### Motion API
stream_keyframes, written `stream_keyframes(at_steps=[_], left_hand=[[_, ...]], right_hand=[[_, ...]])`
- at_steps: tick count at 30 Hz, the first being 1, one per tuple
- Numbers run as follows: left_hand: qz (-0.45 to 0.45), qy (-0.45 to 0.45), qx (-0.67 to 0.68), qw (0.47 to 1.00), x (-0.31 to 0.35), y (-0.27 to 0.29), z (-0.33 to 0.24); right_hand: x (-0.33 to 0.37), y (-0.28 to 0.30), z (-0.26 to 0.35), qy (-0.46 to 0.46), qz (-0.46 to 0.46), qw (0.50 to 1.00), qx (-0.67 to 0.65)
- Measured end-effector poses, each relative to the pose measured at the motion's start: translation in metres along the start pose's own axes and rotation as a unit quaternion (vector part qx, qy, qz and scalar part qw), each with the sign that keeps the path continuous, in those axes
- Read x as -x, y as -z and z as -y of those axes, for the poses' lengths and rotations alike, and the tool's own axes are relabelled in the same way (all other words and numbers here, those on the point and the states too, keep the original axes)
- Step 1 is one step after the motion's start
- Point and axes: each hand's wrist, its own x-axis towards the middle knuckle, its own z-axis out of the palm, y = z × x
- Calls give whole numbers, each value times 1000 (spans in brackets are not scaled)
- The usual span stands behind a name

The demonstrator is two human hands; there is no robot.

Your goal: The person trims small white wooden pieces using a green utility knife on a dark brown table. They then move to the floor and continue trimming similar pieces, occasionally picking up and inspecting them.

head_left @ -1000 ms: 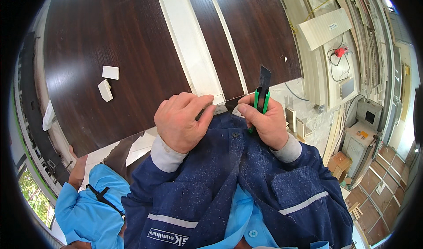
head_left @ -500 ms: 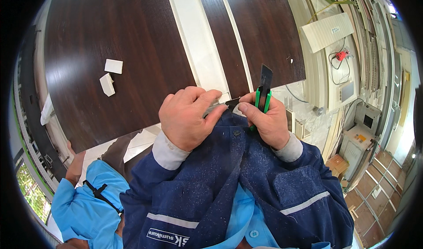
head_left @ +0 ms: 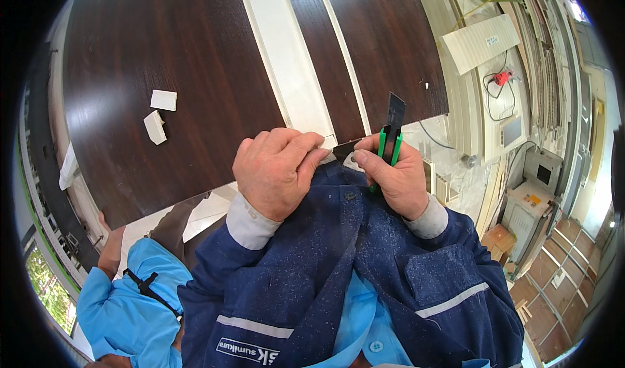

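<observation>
My left hand [head_left: 272,173] is closed, thumb and forefinger pinching the near end of a long white strip [head_left: 296,62] that lies on the dark wood-grain board. In my right hand [head_left: 396,176] is a utility knife [head_left: 392,137] with a green and black handle, its wide dark blade pointing away from me. The right thumb and forefinger also meet near a small pale piece [head_left: 353,162], partly hidden by the fingers; its kind is unclear. Both hands stay close together at the board's near edge, just in front of my dusty navy jacket.
Two small white offcuts [head_left: 163,100] lie on the dark board [head_left: 195,42] at left. A thin white strip [head_left: 342,49] runs beside the wide one. A person in a light blue shirt [head_left: 133,303] is at lower left. Pale panels [head_left: 478,42] and a grey machine [head_left: 530,215] stand right.
The board and the things on it sit slightly further left in view. My left fingers have shifted a little at the strip's end; the right hand keeps the knife almost still.
</observation>
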Motion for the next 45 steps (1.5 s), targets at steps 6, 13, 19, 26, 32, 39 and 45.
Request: stream_keyframes(at_steps=[6,13,19,26,32,39,45], left_hand=[[3,9,-3,1000,-1,1,-2],[21,61,6,998,-2,3,-5],[26,89,19,995,5,10,-2],[-1,23,-5,1000,11,4,4],[2,16,11,1000,8,2,1],[-1,-6,2,1000,3,-3,1],[5,-1,5,1000,-1,-3,-4]], right_hand=[[1,1,0,1,8,1000,3],[2,-9,0,45,-6,998,37],[-1,-16,3,24,-22,997,76],[-5,-18,3,36,-27,996,82],[-5,-21,5,38,-39,995,81],[-6,-17,7,25,-30,996,79],[-6,-13,6,21,-23,997,69]])
